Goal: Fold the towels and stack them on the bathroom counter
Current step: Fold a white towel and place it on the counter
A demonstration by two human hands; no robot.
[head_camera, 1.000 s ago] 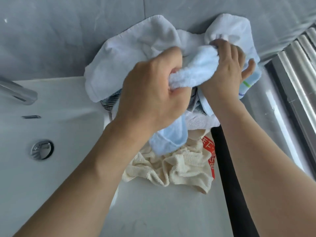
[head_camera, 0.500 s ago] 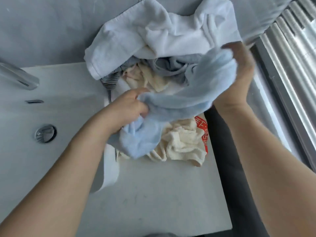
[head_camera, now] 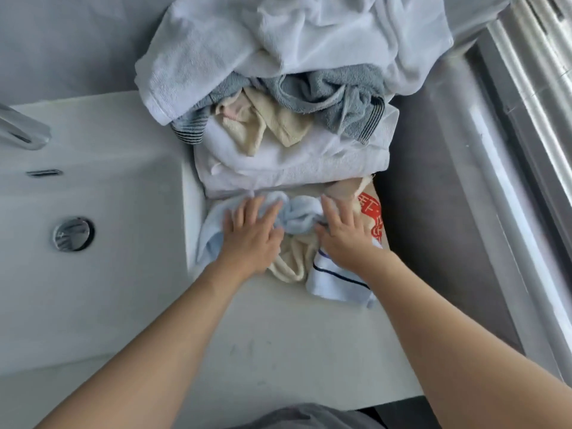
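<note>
Now both hands, left hand (head_camera: 249, 235) and right hand (head_camera: 343, 235), press flat-fingered on the light-blue towel (head_camera: 297, 212); it lies left-right.

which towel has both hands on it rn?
The light blue towel at the pile's near edge: left hand and right hand both press flat on it. The white, grey and cream towels behind lie untouched.

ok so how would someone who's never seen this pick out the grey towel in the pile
Start at the white sink on the left and look right to the towel heap on the counter. Just under the big white towel at the back lies the grey towel, the only one with dark striped ends.
</note>
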